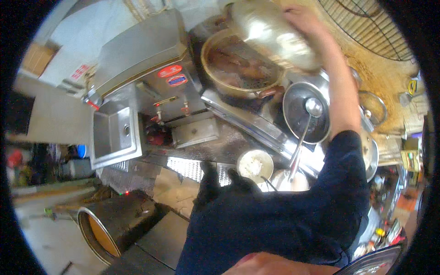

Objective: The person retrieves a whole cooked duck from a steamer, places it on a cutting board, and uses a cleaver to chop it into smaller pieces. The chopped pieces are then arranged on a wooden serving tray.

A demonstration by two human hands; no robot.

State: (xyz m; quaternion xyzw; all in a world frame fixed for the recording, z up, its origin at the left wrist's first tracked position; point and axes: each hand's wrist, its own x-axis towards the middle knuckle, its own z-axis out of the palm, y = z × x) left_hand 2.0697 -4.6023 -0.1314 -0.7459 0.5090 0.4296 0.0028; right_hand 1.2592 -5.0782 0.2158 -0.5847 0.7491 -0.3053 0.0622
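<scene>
Far out at the upper right, my right hand (305,20) grips a large, shiny metal pot lid (275,34) near its edge; both are a little blurred. The lid is tilted over the far right side of a wide pot (220,85). Dark brown liquid with lumps (240,62) shows inside, under some haze. Nearer to me, a metal ladle (313,107) rests in a dark wok (293,98), its handle reaching over the front edge. My left hand does not show.
A bowl of white stuff (255,166) stands below the stove's steel front edge (256,126). Left are a steel sink (114,133), taps (159,110) and a boxy steel unit (142,43). A big metal drum (117,224) lies lower left. A wire rack (371,27) hangs at the far right.
</scene>
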